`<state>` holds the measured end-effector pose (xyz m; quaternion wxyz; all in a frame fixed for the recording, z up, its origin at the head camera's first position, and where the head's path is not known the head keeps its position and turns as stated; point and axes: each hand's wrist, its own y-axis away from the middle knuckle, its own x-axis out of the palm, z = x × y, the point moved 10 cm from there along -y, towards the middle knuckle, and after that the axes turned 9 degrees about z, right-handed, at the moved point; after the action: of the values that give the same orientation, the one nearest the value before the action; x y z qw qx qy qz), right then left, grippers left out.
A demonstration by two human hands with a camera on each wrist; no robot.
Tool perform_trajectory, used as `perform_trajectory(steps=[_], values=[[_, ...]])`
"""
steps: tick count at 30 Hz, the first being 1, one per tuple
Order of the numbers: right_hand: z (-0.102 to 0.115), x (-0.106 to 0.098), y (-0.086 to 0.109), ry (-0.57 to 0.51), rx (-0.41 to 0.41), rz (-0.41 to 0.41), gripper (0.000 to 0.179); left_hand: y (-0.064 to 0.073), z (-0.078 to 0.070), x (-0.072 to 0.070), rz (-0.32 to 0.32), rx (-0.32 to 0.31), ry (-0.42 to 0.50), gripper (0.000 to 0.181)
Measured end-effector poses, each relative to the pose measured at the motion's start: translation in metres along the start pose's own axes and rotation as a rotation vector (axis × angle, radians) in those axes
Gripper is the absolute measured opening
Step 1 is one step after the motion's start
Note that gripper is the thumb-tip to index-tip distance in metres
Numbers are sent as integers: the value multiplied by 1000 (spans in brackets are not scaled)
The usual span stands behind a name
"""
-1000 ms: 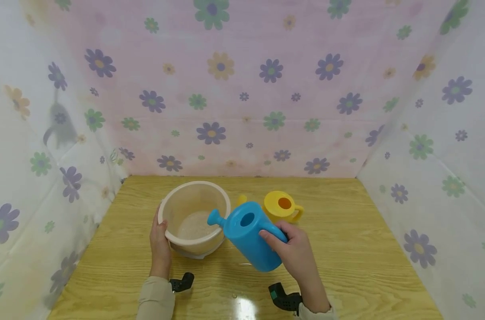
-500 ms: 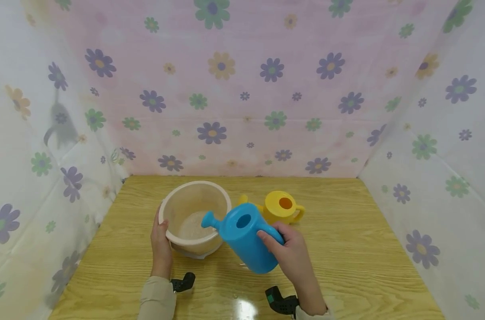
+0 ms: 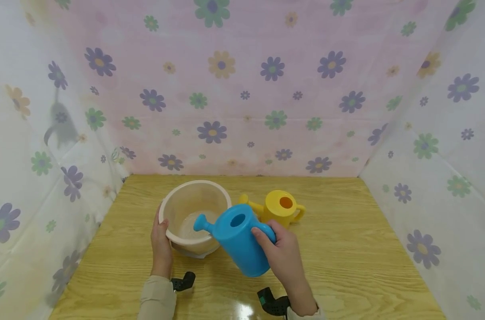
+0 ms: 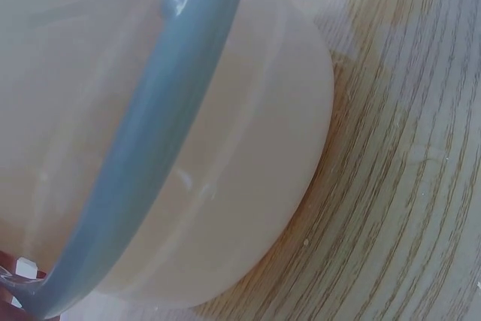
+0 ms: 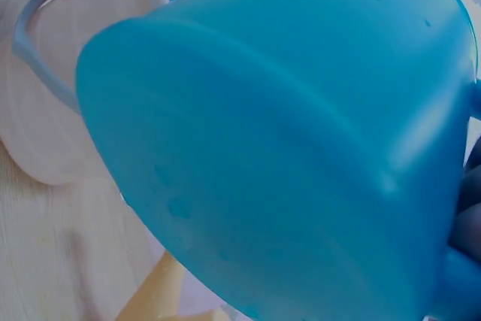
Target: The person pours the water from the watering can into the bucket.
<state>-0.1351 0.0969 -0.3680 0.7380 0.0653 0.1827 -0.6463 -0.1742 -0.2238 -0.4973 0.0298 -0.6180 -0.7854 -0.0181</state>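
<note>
A cream bucket (image 3: 186, 204) stands upright on the table, its blue-grey handle (image 4: 143, 148) hanging down its near side in the left wrist view. My left hand (image 3: 161, 246) holds the bucket's left side, with the thumb at the rim. My right hand (image 3: 284, 255) grips the handle of a blue watering can (image 3: 242, 242), tilted leftward. The can's spout head (image 3: 201, 223) is over the bucket's opening. Faint pale streaks show inside the bucket beneath it; I cannot tell whether water is flowing. The can's base (image 5: 248, 178) fills much of the right wrist view.
Behind the blue can, a yellow watering can (image 3: 280, 209) stands on the wooden table (image 3: 346, 249), spout pointing left. Flowered cloth walls (image 3: 242, 106) enclose the back and both sides. Wrist cameras (image 3: 272, 302) sit on both forearms.
My right hand has moved left with the blue watering can, bringing its spout farther over the bucket and exposing more of the yellow can's spout. The left hand and bucket stay nearly still.
</note>
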Motion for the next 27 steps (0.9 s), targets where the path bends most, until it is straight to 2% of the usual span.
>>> perform_trajectory(steps=[6,13,21,27], values=[[11,-1,1,36,17,-39,14,-1,-1,0,0,1,-23,44],[12,1,-4,49,-36,-62,22,-3,-4,0,-3,24,-8,46],[12,5,-10,80,-65,-100,26,-5,-4,0,5,16,-23,46],[16,8,-11,87,-93,-114,24,0,0,-1,-10,-5,4,47]])
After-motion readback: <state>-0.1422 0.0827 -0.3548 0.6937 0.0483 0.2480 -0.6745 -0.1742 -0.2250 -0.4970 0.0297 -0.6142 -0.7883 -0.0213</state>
